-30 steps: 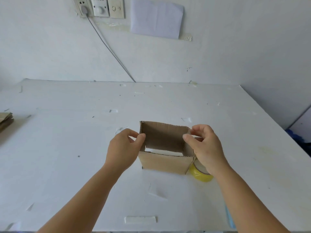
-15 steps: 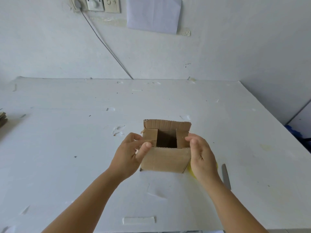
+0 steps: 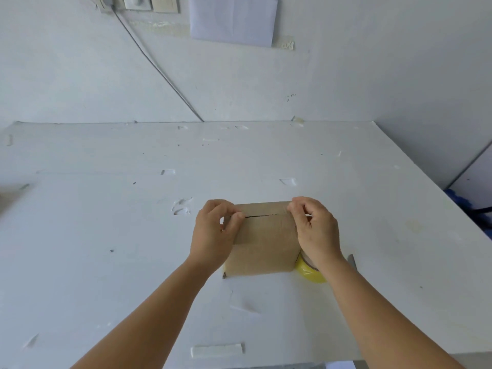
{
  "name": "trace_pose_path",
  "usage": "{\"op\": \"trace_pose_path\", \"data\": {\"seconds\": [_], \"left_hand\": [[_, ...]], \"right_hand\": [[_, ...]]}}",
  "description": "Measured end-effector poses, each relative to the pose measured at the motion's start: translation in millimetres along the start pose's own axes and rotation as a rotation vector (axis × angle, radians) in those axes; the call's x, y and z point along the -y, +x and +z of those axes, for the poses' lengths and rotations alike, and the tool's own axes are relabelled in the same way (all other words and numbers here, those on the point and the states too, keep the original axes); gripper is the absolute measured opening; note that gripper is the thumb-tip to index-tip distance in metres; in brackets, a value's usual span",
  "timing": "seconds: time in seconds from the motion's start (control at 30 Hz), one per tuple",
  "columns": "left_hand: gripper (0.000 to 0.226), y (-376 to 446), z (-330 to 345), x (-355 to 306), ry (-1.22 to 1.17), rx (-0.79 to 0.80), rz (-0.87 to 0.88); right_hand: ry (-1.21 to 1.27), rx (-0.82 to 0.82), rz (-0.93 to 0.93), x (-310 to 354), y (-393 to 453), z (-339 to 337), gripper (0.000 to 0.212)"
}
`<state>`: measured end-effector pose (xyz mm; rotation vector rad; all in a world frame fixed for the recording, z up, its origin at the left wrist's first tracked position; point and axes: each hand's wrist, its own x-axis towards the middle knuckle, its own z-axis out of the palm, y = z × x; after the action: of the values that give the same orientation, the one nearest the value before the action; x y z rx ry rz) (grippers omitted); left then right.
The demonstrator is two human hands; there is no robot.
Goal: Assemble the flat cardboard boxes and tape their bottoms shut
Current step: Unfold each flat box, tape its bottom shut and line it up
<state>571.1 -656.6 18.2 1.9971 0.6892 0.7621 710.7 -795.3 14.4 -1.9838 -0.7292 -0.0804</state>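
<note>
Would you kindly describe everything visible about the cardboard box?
The box is plain brown corrugated cardboard, standing on the white table. Its top flaps are folded shut, meeting at a thin dark seam, with no tape visible. The left hand and right hand pinch the flaps at each end. A yellow tape roll sits at its right corner.

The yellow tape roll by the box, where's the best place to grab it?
Take the tape roll by its outer rim from the right front: it stands on edge behind the right hand, tucked against the cardboard box, so only that side is free.
</note>
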Motion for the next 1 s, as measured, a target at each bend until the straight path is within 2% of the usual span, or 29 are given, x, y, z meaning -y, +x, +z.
{"op": "trace_pose_path", "data": {"seconds": [0.13, 0.2, 0.27, 0.4, 0.53, 0.7, 0.77, 0.87, 1.0], "left_hand": [[0.014, 1, 3, 1, 0.189, 0.042, 0.058], [0.014, 5, 3, -2, 0.339, 0.066, 0.179], [0.026, 8, 5, -5, 0.428, 0.166, 0.271], [0.049, 6, 8, -8, 0.500, 0.355, 0.218], [0.047, 10, 9, -10, 0.487, 0.349, 0.196], [0.043, 10, 10, -11, 0.439, 0.325, 0.203], [0.043, 9, 11, -10, 0.426, 0.318, 0.197], [0.044, 7, 11, -9, 0.413, 0.323, 0.180], [0.045, 6, 12, -7, 0.430, 0.341, 0.127]], "right_hand": [[-0.063, 0.039, 0.018, -5, 5, -2, 0.024], [-0.060, 0.040, 0.030, -6, 6, -1, 0.022], [-0.046, 0.060, 0.045, -5, 6, -3, 0.020], [0.039, 0.172, 0.116, -4, 5, -16, 0.025], [-0.024, 0.203, 0.216, -22, -7, -25, 0.038], [-0.325, 0.506, 0.294, -56, -27, -37, 0.059], [-0.502, 0.599, 0.247, -66, -34, -37, 0.058], [-0.644, 0.614, 0.155, -77, -42, -35, 0.050], [-0.529, 0.542, 0.192, -81, -43, -38, 0.032]]}}
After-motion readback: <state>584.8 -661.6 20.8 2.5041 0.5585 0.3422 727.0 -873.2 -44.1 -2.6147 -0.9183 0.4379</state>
